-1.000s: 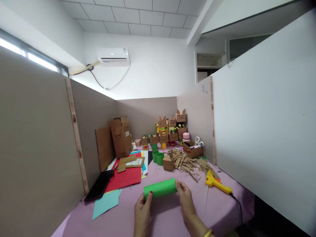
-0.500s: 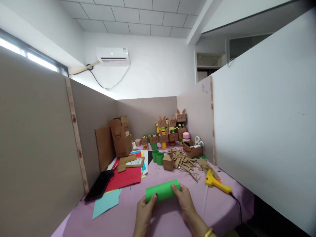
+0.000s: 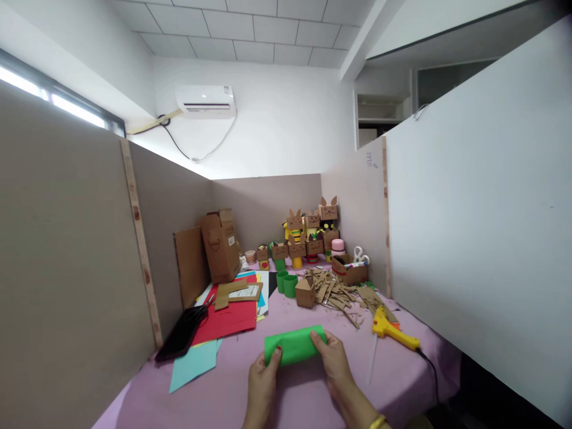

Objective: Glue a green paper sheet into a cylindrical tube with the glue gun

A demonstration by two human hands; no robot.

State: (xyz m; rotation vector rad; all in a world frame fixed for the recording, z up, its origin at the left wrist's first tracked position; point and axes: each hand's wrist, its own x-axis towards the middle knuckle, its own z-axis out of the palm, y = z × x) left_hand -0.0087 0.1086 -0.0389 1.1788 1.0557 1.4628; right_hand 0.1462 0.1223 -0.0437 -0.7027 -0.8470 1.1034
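Head view: at lower centre, my left hand and right hand pinch one green paper between them, one at each end, thumbs in front, other fingers mostly hidden. Half a second ago it was a rounder tube; now it looks flatter, so I seem to be pressing it. Just below centre stand two green cups and one small box; lower right, one glue gun.
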